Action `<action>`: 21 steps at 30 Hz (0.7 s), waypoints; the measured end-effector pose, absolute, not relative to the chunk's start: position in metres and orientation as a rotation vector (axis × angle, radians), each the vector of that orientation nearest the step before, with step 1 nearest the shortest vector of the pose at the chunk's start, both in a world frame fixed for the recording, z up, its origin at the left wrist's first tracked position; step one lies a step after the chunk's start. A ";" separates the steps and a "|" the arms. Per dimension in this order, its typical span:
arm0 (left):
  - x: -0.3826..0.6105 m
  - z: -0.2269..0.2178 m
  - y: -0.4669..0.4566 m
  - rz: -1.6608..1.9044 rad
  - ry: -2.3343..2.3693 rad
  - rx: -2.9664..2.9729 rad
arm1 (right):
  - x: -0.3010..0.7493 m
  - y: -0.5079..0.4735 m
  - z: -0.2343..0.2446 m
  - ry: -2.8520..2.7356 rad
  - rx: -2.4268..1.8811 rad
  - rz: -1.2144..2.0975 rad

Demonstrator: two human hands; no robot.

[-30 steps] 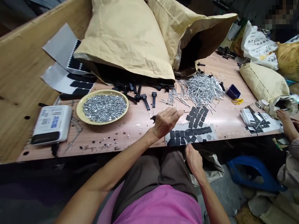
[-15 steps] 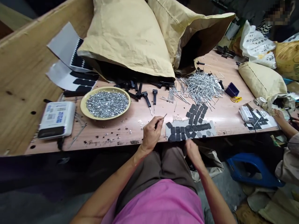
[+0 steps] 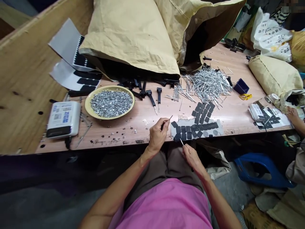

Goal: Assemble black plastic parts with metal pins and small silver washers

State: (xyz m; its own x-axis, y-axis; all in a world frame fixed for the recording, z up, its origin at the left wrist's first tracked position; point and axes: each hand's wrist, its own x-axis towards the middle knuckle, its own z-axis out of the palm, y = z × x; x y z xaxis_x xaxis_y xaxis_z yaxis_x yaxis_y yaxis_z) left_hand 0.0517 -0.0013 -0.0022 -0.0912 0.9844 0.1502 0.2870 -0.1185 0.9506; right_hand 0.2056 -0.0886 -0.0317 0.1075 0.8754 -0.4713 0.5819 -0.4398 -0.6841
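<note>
My left hand (image 3: 158, 135) is closed in a pinch above the table's front edge, holding a thin metal rod (image 3: 171, 117) whose tip points up and right. My right hand (image 3: 192, 156) is lower, over my lap, with its fingers wrapped round a slim metal-shafted tool (image 3: 182, 142). The tool's tip points up and left toward the black patches; its handle is mostly hidden in the fist. Rows of rounded black patches (image 3: 202, 127) lie on a grey sheet (image 3: 220, 129) just beyond my right hand.
A yellow bowl (image 3: 86, 108) of small metal washers stands left, near a white scale-like box (image 3: 64, 119). Black-handled tools (image 3: 159, 95) lie before large paper sacks (image 3: 128, 38). Metal pins (image 3: 209, 84) are heaped beside a blue box (image 3: 241, 86). Another person's hand (image 3: 294, 115) is at right.
My right hand has moved left and slightly down, bringing the metal shaft into clear view. My left hand keeps its pinch on the rod. The whole view has shifted a little.
</note>
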 end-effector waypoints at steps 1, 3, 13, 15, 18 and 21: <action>0.051 -0.002 -0.002 1.247 1.441 1.442 | 0.210 -0.091 -0.031 -1.420 -2.066 1.251; 0.048 -0.002 -0.003 1.251 1.430 1.356 | 0.224 -0.100 -0.028 -1.420 -2.108 1.212; 0.030 0.001 -0.020 0.977 1.134 0.510 | 0.302 -0.123 -0.005 -1.595 -2.357 0.395; 0.026 0.001 -0.029 0.948 1.117 0.469 | 0.280 -0.095 0.004 -1.696 -2.089 0.438; 0.019 -0.003 -0.044 0.925 1.122 0.423 | 0.224 -0.042 0.006 -1.909 -1.726 0.530; 0.010 -0.008 -0.054 0.949 1.172 0.373 | 0.167 0.005 -0.007 -2.143 -1.543 0.576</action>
State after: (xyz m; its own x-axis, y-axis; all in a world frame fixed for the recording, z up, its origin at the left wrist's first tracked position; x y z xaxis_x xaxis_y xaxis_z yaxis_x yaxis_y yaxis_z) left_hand 0.0100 -0.0540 -0.0079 0.0741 0.7891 -0.6098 -0.4328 0.5763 0.6932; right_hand 0.1666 0.0046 -0.0068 -0.2841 0.9530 0.1050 0.7719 0.2924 -0.5645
